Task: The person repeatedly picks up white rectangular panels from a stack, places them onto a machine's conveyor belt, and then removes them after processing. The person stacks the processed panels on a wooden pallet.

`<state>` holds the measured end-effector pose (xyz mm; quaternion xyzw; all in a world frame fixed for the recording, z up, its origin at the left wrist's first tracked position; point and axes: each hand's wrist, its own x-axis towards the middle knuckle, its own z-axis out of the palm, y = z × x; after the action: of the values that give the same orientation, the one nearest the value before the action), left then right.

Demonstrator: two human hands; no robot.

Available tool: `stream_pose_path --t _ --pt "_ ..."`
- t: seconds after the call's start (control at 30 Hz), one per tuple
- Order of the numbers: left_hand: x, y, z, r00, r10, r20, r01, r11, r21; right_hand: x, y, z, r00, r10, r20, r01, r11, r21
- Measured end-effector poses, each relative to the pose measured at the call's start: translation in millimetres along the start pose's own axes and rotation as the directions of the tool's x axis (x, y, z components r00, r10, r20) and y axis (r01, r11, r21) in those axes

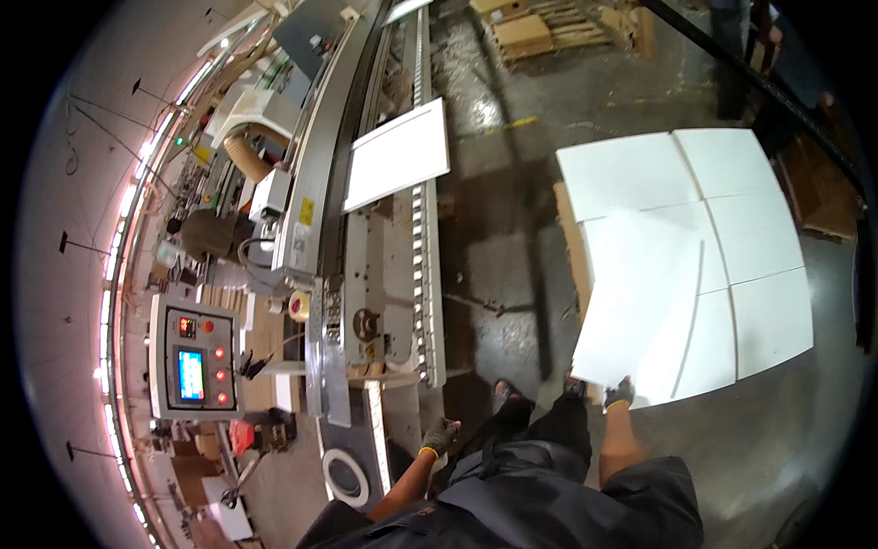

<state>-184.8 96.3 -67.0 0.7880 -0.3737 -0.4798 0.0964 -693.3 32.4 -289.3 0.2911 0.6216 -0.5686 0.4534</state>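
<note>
My right hand (619, 392), in a dark glove with a yellow cuff, is closed on the near edge of a white panel (636, 302). This panel lies askew over other white panels (773, 233) stacked in rows to my right, and part of its outline blurs into them. My left hand (441, 436), gloved the same way, is beside the near end of a long machine (347, 265). Its fingers are loosely curled together, with nothing visible in them. A separate white panel (400, 156) rests across the machine's conveyor track, away from both hands.
A control box (195, 359) with a lit screen and red buttons stands left of the machine. Beyond it, a person (208, 235) is partly hidden. Wooden pallets with cardboard (521, 35) lie at the far end. A dark bar (759, 69) crosses the upper right.
</note>
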Motion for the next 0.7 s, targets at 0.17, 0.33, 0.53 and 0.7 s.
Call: stream_pose_path --t 0.17,0.33,0.53,0.7 --pt "27.4 106.8 66.6 0.985 0.104 0.140 -0.028 0.888 -0.458 -27.2 26.5 -3.0 0.898 0.197 0.394 -0.349 0.864 0.362" --pt "73.2 177.0 151.8 0.985 -0.007 0.174 0.040 0.981 -0.191 -137.5 22.6 -3.4 0.810 0.477 0.342 -0.560 0.801 0.209" --pt "82.3 204.0 178.2 0.735 0.200 0.648 0.376 0.674 -0.636 -170.6 -14.9 -11.9 0.700 0.587 0.407 -0.610 0.788 -0.086" --pt "45.0 216.6 175.7 0.856 0.037 0.516 0.334 0.721 -0.607 -308.6 -124.3 -1.5 0.723 0.117 0.681 0.671 0.113 -0.733"
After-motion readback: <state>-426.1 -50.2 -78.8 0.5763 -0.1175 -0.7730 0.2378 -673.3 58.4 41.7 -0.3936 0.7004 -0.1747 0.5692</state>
